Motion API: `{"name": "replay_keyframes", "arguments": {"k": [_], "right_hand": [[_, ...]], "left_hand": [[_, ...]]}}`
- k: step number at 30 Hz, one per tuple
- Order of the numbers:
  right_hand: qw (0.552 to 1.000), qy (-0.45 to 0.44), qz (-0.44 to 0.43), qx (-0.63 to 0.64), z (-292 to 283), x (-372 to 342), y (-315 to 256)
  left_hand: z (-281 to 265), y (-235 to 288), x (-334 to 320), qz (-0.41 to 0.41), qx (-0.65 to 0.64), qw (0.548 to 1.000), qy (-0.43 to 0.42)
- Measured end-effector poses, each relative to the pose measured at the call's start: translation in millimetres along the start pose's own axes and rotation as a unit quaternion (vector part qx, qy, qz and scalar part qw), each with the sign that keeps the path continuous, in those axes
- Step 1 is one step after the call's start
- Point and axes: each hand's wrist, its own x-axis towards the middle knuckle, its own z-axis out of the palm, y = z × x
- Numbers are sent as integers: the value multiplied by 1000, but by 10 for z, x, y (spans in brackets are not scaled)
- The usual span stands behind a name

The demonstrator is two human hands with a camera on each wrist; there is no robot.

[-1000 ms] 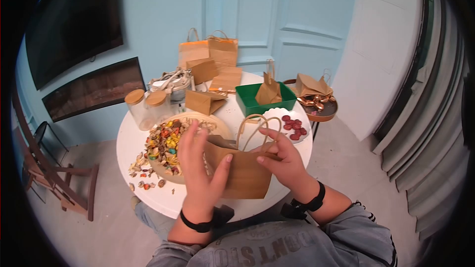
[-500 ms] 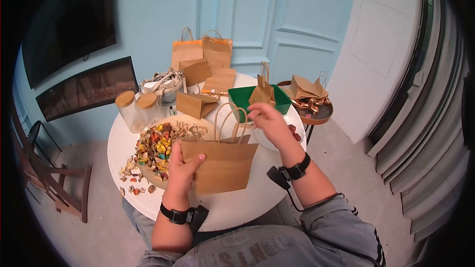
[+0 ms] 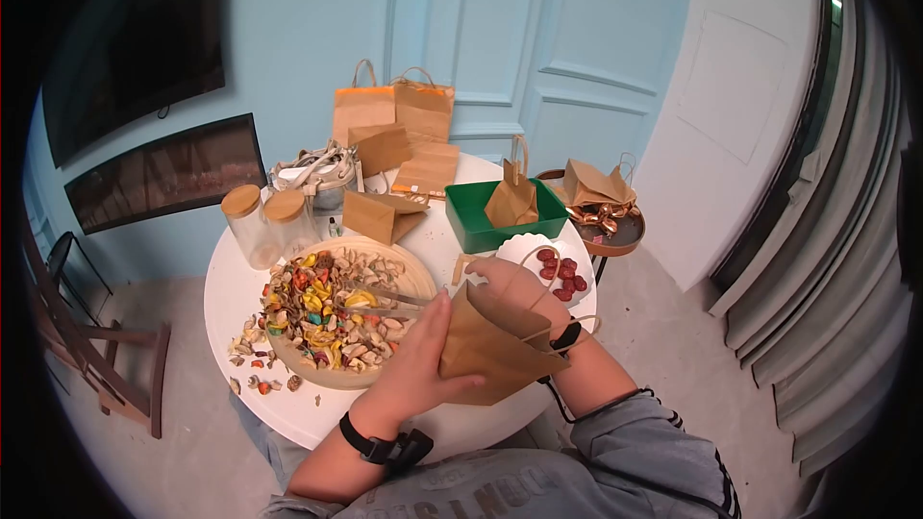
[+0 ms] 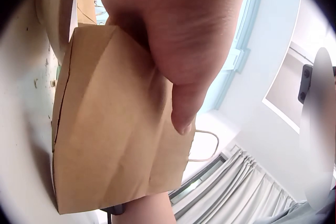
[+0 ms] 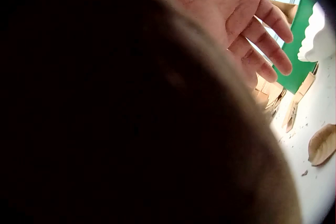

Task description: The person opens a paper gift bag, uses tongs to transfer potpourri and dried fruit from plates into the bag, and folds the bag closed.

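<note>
My left hand (image 3: 413, 365) grips a small brown paper bag (image 3: 495, 351) by its left side. In the left wrist view the thumb of that hand (image 4: 178, 40) lies along the bag (image 4: 115, 124), which is tilted. Beyond the bag, my right hand (image 3: 514, 284) is partly hidden by it. The right wrist view shows the right hand (image 5: 236, 24) with fingers extended and nothing held. A wooden clothespin (image 5: 302, 92) lies on the table near it. A large dark shape covers most of that view.
A round wooden tray (image 3: 418, 274) of dried petals, with tongs (image 3: 389, 296), is at the left. Behind are lidded jars (image 3: 252, 231), paper bags (image 3: 385, 216) and a green bin (image 3: 471, 221) holding another bag. A white plate (image 3: 514, 248) bears red fruit.
The right hand has come down from above the handles to behind the bag. The bag, still in my left hand, has moved right and turned, its handles now leaning right.
</note>
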Motion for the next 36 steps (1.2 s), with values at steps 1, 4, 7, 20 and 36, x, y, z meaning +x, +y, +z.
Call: {"name": "replay_keyframes", "arguments": {"k": [1,4,7,20,36], "right_hand": [[1000,-5,18,-17,-22,16,-5],[998,-11,40,-50,-1,55,85],[996,1,42,-76,7,-3,90],[988,37,-35,-144,273,236,618],[970,-34,-68,-233,439,584,785]], "left_hand": [[0,17,5,-3,7,1000,-11],[5,25,28,-10,-8,1000,-28],[-7,-18,42,-18,-58,997,-43],[27,57,-34,19,-46,999,-6],[-2,177,-33,19,-17,999,21]]}}
